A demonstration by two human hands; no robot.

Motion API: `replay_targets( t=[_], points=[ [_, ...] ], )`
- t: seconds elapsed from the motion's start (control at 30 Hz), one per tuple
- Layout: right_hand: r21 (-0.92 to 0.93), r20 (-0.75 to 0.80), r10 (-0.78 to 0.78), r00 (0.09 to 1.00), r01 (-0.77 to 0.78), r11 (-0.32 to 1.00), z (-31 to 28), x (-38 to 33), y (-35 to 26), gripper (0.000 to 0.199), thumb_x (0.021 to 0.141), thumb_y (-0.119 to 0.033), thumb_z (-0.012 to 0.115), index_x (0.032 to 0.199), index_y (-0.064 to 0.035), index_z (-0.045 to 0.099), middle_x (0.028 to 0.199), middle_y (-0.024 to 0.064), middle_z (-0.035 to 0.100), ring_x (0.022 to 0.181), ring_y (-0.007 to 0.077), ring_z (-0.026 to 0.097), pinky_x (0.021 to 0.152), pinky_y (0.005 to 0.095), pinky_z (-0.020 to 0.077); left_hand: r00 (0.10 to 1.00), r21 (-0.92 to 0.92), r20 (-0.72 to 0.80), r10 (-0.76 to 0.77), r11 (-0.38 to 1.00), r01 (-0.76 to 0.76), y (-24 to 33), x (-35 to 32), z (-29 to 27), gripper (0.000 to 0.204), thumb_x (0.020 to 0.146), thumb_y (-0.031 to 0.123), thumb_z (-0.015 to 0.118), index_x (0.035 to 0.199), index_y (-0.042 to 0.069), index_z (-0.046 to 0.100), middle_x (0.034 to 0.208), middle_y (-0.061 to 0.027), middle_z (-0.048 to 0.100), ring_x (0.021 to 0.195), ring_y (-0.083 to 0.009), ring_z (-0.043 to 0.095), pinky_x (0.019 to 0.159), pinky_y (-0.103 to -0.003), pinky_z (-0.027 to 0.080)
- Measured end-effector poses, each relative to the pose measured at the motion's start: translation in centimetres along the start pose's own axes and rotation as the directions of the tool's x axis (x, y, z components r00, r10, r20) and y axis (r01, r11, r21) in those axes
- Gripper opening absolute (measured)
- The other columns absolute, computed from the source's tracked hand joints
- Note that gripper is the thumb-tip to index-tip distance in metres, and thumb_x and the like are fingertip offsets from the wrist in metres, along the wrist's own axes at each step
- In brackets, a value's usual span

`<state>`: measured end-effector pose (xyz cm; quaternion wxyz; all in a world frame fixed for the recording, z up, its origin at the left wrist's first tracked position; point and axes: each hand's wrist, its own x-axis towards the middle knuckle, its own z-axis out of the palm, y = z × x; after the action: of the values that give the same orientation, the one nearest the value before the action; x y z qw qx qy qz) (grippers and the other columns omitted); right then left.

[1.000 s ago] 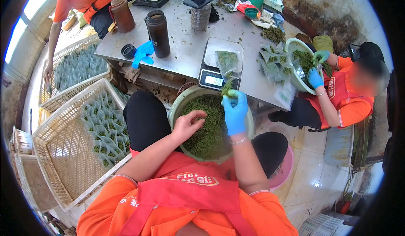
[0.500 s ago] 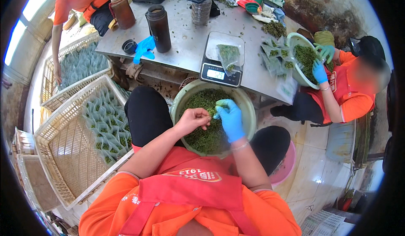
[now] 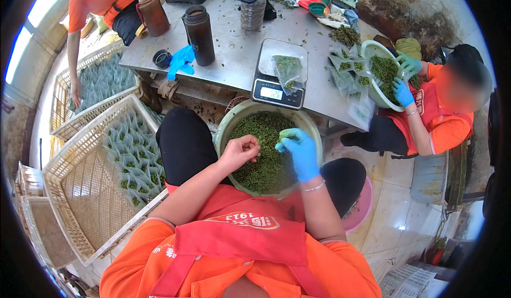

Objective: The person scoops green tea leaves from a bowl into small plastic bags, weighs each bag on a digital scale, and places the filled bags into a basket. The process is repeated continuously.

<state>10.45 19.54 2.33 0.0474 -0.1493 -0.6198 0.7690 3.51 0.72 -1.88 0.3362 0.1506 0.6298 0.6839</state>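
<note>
Head view: at the far left, I'm seeing a back crate (image 3: 101,110) carrying crowded bags (image 3: 104,80), with a co-worker's hand (image 3: 75,91) reaching down among them. Nearer, a front crate (image 3: 80,202) is holding filled bags (image 3: 139,165) along its right side, packed close, probably so they're propping one another upright. Next, the bare left hand (image 3: 238,151) is hovering over the basin (image 3: 222,130), fingers curling toward the thumb, forearm slanting up and rightward. Loose greens (image 3: 263,167) are lying in that basin, which is sitting between the knees (image 3: 183,149), likely for keeping them within reach of both hands. At the front edge of the worktop (image 3: 234,69), a scale (image 3: 274,45) is bearing a clear bag (image 3: 287,69), its display facing the wearer, I'm judging for easy reading. The gloved right hand (image 3: 299,151) is hanging opposite, forearm angling up and leftward, fingers bending toward the thumb. The hands are standing apart; I'm unable to tell whether either is pinching a sprig. Beyond the worktop's right edge, another co-worker (image 3: 450,125) is leaning over a tilted bowl (image 3: 368,53), perhaps tipped for easier access.
</note>
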Motion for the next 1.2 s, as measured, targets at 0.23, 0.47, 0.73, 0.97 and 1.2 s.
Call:
replay_targets(
  t=[0.23,0.47,0.73,0.97,1.2],
  points=[
    [-0.528,-0.101,-0.378,0.92,0.273,0.804,1.6,2.1,-3.5,0.026,0.084,-0.016,0.058,0.108,-0.0052,0.06,0.109,0.0151,0.059,0.087,0.0277,0.062,0.074,0.0337,0.0497,0.876,0.712,0.12,0.467,0.574,-0.404,3.5,0.1,-0.7,0.026,0.078,0.017,0.066,0.102,0.01,0.064,0.081,-0.0094,0.066,0.064,-0.0193,0.063,0.06,-0.03,0.05],
    [-0.947,0.057,-0.564,0.824,0.223,0.23,2.6,9.2,-3.6,0.028,0.083,-0.02,0.055,0.109,-0.0103,0.06,0.113,0.0126,0.058,0.09,0.0319,0.06,0.074,0.0382,0.05,0.828,0.449,-0.35,0.438,0.854,-0.262,5.5,6.1,-6.9,0.015,0.085,0.015,0.061,0.097,0.007,0.064,0.076,-0.0033,0.067,0.064,-0.0104,0.064,0.057,-0.025,0.049],
    [-0.904,0.413,-0.532,0.739,0.404,-0.141,4.7,13.0,-7.0,0.016,0.078,-0.014,0.052,0.091,-0.0086,0.06,0.107,0.0098,0.059,0.063,0.0301,0.06,0.056,0.0423,0.0484,0.612,0.928,-0.119,0.782,0.306,-0.211,5.7,6.5,-6.0,0.038,0.072,0.022,0.071,0.106,0.011,0.057,0.098,-0.0059,0.064,0.094,-0.0236,0.06,0.088,-0.04,0.043],
    [-0.797,0.573,-0.484,0.661,0.587,-0.142,10.7,9.1,-7.0,0.011,0.076,-0.014,0.053,0.081,-0.009,0.061,0.093,0.0103,0.061,0.068,0.0258,0.06,0.059,0.0387,0.0469,0.758,0.846,-0.362,0.542,0.533,0.022,5.8,7.2,-6.4,0.042,0.065,0.019,0.068,0.103,0.009,0.053,0.083,-0.0114,0.064,0.075,-0.0296,0.062,0.064,-0.04,0.048],
    [-0.86,0.507,-0.212,0.835,0.504,-0.073,10.3,10.4,-4.0,0.014,0.077,-0.014,0.052,0.088,-0.0095,0.06,0.087,0.0117,0.061,0.067,0.028,0.063,0.054,0.0407,0.0482,0.733,0.943,-0.152,0.664,0.32,-0.094,6.1,6.8,-6.2,0.077,0.059,0.018,0.074,0.127,0.012,0.04,0.098,-0.011,0.063,0.078,-0.0333,0.061,0.066,-0.04,0.048]
  ],
)
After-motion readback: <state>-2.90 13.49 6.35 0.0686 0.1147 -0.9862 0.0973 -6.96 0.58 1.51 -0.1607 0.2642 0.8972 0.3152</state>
